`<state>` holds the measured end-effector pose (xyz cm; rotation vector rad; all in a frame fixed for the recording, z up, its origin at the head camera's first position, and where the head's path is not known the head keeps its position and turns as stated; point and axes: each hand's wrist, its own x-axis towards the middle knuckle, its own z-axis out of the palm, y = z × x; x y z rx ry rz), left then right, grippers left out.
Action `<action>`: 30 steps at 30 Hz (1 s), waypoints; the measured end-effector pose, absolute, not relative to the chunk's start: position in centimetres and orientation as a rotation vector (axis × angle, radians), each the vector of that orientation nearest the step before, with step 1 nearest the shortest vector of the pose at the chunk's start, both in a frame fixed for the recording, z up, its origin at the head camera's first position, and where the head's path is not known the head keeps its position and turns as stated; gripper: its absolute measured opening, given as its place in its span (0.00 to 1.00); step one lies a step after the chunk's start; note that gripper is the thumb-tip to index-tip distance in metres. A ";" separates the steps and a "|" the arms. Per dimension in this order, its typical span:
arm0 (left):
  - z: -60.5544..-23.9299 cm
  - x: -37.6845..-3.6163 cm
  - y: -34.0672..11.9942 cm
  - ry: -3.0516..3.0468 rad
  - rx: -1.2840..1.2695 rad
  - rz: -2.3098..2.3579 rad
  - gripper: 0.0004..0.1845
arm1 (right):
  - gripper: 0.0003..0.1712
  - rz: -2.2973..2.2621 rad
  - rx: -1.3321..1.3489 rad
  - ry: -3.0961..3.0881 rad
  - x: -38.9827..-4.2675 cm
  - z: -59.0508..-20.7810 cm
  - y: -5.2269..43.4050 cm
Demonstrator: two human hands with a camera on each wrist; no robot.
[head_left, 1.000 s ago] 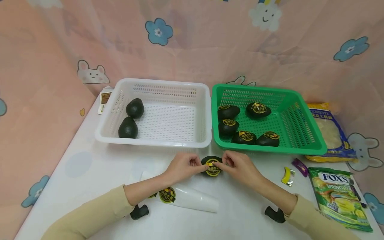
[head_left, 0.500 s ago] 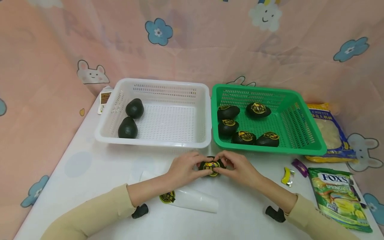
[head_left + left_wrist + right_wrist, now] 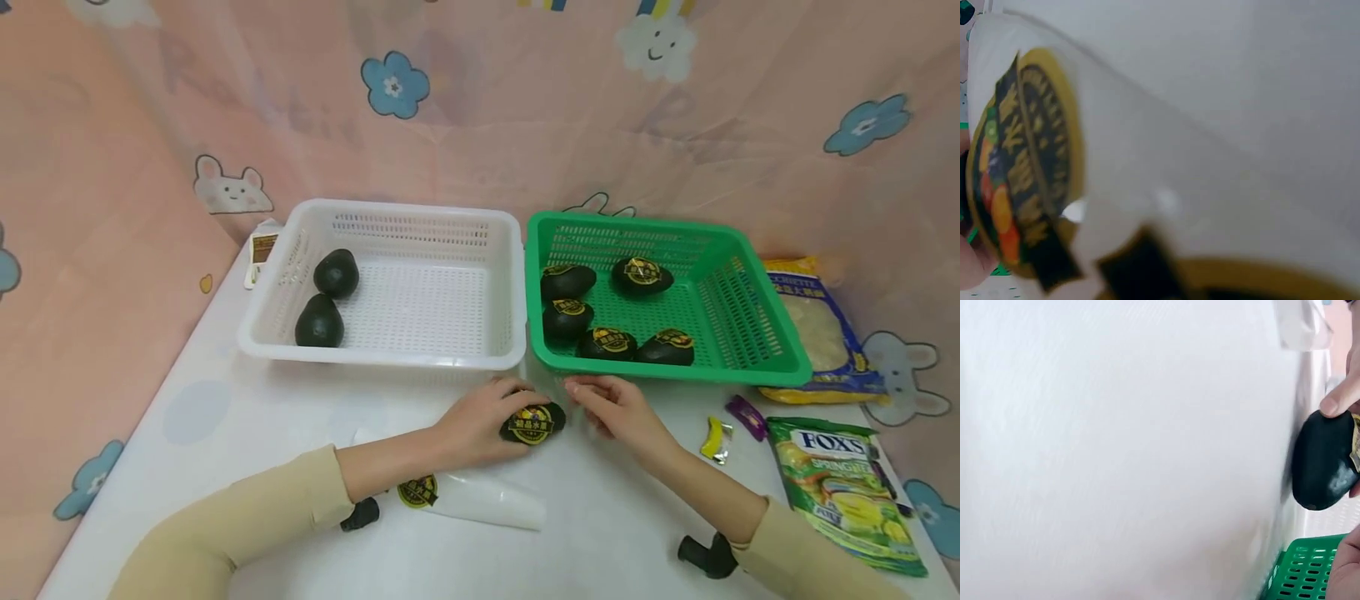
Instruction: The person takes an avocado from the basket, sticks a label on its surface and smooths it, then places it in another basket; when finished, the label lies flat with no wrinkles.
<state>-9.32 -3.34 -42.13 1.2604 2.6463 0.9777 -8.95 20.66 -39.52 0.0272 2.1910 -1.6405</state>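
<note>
In the head view, my left hand grips a dark avocado by its left end, in front of the baskets. A round black-and-gold sticker faces up on its skin. My right hand is just right of the avocado, apart from it, fingers loosely bent and holding nothing. Under my left forearm lies a white sticker strip with round stickers, one partly covered by the arm. That strip fills much of the left wrist view. The right wrist view shows the avocado with my left thumb on it.
A white basket at the back holds two plain avocados. Beside it, a green basket holds several stickered avocados. To the right lie small wrapped sweets, a green FOX'S bag and a blue-yellow packet.
Both hands were on the avocado, pressing at its sticker. My right hand has let go and moved right; my left hand has wrapped round the avocado.
</note>
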 end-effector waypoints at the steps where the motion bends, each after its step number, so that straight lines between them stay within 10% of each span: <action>1: -41.8 -9.3 -3.3 2.609 1.286 1.011 0.32 | 0.24 -1.693 0.095 2.131 -9.0 -39.3 20.7; 18: -32.5 -20.6 4.3 2.575 1.074 0.721 0.38 | 0.16 -1.930 0.290 1.799 -9.4 -39.6 20.5; 23: -32.9 -19.8 4.7 2.629 1.057 0.596 0.44 | 0.16 -1.956 0.314 1.770 -9.2 -39.6 20.6; 30: -33.9 -14.2 1.0 2.286 1.214 1.202 0.17 | 0.15 -1.928 0.276 1.782 -8.9 -38.8 21.1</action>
